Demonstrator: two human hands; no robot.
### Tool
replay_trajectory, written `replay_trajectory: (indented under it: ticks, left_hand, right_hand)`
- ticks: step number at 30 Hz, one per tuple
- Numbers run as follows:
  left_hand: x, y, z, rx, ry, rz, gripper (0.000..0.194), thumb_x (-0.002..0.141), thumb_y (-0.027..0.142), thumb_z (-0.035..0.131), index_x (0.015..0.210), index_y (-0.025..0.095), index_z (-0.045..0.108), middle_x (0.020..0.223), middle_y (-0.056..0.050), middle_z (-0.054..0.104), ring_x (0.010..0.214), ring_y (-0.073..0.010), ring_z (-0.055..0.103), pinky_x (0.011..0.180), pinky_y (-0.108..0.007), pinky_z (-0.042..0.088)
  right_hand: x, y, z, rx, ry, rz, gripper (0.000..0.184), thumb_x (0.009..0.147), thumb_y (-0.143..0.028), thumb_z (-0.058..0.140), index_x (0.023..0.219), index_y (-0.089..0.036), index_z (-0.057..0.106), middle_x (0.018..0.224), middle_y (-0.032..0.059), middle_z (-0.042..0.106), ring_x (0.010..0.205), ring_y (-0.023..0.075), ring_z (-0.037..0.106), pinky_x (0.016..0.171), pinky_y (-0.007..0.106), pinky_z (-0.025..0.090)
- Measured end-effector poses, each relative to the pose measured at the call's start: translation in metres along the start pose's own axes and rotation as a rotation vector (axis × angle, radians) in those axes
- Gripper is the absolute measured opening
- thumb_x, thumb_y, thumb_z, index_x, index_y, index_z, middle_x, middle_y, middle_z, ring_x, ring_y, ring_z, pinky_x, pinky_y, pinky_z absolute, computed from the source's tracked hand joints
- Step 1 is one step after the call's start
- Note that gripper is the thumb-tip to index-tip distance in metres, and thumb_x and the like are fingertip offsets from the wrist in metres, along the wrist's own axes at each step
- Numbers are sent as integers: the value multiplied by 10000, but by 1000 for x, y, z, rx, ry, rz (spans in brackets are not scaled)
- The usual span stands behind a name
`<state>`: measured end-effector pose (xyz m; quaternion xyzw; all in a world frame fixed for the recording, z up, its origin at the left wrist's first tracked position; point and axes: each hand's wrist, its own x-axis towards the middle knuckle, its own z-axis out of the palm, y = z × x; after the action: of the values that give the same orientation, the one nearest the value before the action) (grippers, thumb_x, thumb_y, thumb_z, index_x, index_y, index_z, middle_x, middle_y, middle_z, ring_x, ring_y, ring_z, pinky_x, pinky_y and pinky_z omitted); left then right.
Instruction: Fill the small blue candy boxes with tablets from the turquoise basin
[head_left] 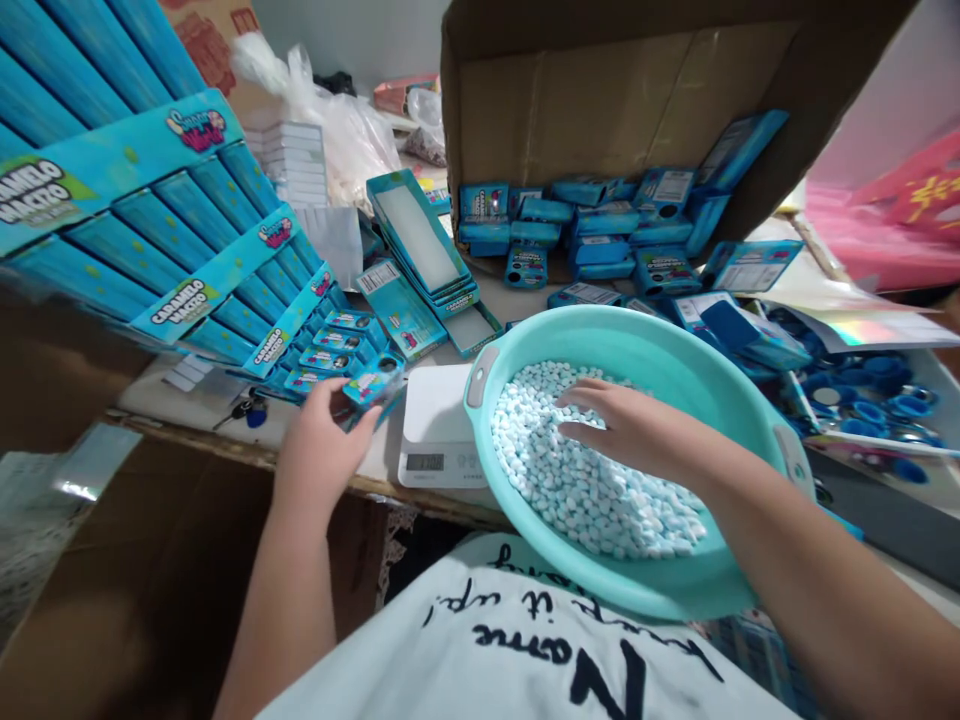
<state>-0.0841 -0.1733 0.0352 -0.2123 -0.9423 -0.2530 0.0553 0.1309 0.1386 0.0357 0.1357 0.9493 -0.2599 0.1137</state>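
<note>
My left hand (330,432) is closed on a small blue candy box (373,385), held just left of the white digital scale (442,410). Beside that box, an open display tray (330,345) holds rows of similar blue boxes. My right hand (611,415) reaches into a turquoise basin (709,400), its thumb and fingers apart over a heap of small pale blue and white candies (600,500). Its fingertips touch or nearly touch the candies; I cannot tell which. The basin stands against the right side of the scale, partly covering it.
Filled display trays (150,230) are stacked at the left. Empty blue trays (424,245) lie behind the scale. A cardboard carton (570,110) lies open at the back with many small blue boxes (600,225). A white container (870,400) with blue items is at the right.
</note>
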Motion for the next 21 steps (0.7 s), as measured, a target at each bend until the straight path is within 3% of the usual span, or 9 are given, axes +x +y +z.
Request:
replay_trajectory:
  ticks: [3,5,7,9,10,12,14,15,21]
  left_hand:
    - [-20,6,20,-5,-79,-77,481,777,453,778,1162,225,601,969,-118,731,849,-329,718,682,-412,567]
    - [-35,8,29,-52,-1,-99,590,788,438,779,1275,211,536,1116,-150,706,920,-317,716,711,-408,575]
    - [-51,8,33,-79,190,15,706,795,397,788,1385,191,461,1313,-189,617,1102,-316,673,835,-425,577]
    - [-69,7,34,-21,315,253,617,819,343,779,1357,193,516,1281,-172,621,1142,-302,640,921,-428,546]
    - [-79,7,35,21,275,387,487,848,322,755,1286,201,580,1166,-144,661,1070,-284,653,909,-416,538]
    - [-95,8,39,96,25,589,244,926,317,669,1147,213,666,902,-86,681,857,-242,656,801,-379,526]
    - [-108,12,47,159,-218,647,257,979,355,591,1163,204,687,825,-78,675,773,-239,637,709,-364,499]
    - [-112,14,52,193,-270,629,308,987,378,574,1208,195,683,839,-87,682,781,-249,638,692,-366,489]
    - [-120,28,65,290,-281,499,428,982,402,577,1356,206,642,917,-109,722,845,-268,651,718,-373,473]
  right_hand:
    - [-1,0,1,-6,-45,11,423,986,-499,485,1269,-236,656,1370,105,617,1141,326,642,961,469,511]
    - [-2,0,0,-4,-59,20,417,983,-496,485,1264,-242,658,1357,105,626,1139,324,640,938,460,515]
    - [-3,0,0,-2,-70,40,424,977,-502,490,1273,-249,659,1359,106,629,1125,324,646,898,447,524]
    - [-3,1,-1,-2,-62,50,442,971,-518,497,1287,-255,658,1369,105,629,1121,328,648,871,437,530]
    - [-4,2,0,-3,-50,48,450,970,-526,499,1292,-256,658,1370,104,631,1128,331,646,871,437,530]
    - [-4,5,0,-3,-27,33,461,970,-542,498,1300,-262,658,1364,100,638,1143,335,640,880,438,529]
    - [-3,8,1,-4,-22,22,462,973,-558,491,1295,-274,660,1346,95,652,1133,329,645,868,429,531]
    - [-3,8,2,-6,-28,21,458,974,-562,488,1288,-279,662,1332,94,660,1120,324,651,851,419,533]
    - [-2,9,4,-3,-82,48,413,973,-534,491,1249,-284,671,1262,81,696,1054,300,680,790,385,535]
